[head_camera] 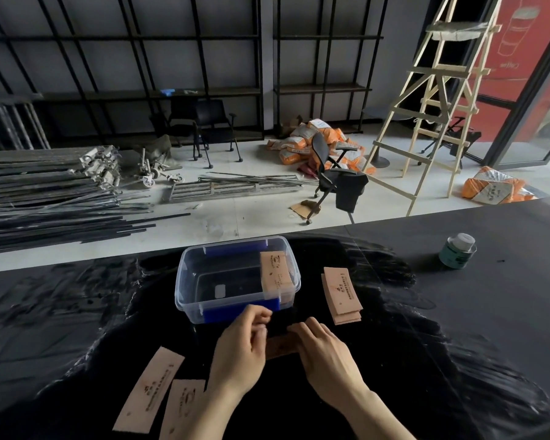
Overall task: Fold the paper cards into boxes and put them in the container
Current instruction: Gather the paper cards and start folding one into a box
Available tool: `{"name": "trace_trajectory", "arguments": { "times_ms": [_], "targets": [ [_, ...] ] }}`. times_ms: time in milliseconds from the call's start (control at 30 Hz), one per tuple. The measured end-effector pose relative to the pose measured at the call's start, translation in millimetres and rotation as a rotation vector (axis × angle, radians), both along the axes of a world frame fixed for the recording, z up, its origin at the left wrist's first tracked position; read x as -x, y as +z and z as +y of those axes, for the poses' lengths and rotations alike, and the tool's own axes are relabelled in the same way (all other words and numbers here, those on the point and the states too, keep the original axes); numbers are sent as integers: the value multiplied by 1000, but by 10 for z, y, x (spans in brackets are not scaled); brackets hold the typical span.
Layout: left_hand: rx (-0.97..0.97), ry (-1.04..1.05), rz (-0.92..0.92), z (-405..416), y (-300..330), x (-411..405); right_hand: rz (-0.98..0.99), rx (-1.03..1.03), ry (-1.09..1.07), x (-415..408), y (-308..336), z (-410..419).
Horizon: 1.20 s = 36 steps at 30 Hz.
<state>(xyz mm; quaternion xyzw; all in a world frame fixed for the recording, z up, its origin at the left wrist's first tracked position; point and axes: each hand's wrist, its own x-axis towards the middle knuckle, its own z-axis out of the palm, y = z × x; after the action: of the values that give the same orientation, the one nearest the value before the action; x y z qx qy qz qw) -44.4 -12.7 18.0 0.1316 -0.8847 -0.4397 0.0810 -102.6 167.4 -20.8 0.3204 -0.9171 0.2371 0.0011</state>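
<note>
A tan paper card (281, 345) lies between my two hands just in front of a clear plastic container (185, 281) with blue clips. My left hand (240, 347) grips the card's left end with curled fingers. My right hand (326, 350) presses its right end; most of the card is hidden under the hands. One folded tan box (275, 273) leans inside the container at its right side. A small stack of flat cards (342, 295) lies right of the container. Two flat cards (150, 389) (185, 404) lie near my left forearm.
The black table (458, 344) is smeared with pale streaks. A small green tin with a white lid (458, 250) stands at the far right. Beyond the table's far edge are metal bars, office chairs, orange sacks and a wooden ladder on the floor.
</note>
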Motion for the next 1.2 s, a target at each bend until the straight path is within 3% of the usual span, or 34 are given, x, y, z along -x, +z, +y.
{"name": "trace_trajectory", "arguments": {
  "times_ms": [67,167,300,500,867,1067,1200],
  "targets": [
    [136,189,-36,-173,15,-110,19,-11,-7,14,-10,-33],
    [377,320,-250,-422,114,-315,45,-46,-5,16,-29,-103],
    [523,253,-595,-626,187,-561,45,-67,-3,-5,-16,-228],
    [556,173,-777,-734,97,-701,29,-70,22,-67,3,-358],
    [422,54,-755,-607,126,-665,-26,-54,71,-70,61,-303],
    [244,116,-263,-606,204,-465,-26,-49,97,-72,41,-265],
    [184,-4,-123,-443,194,-206,-46,-11,88,-105,35,-351]
  ]
}}
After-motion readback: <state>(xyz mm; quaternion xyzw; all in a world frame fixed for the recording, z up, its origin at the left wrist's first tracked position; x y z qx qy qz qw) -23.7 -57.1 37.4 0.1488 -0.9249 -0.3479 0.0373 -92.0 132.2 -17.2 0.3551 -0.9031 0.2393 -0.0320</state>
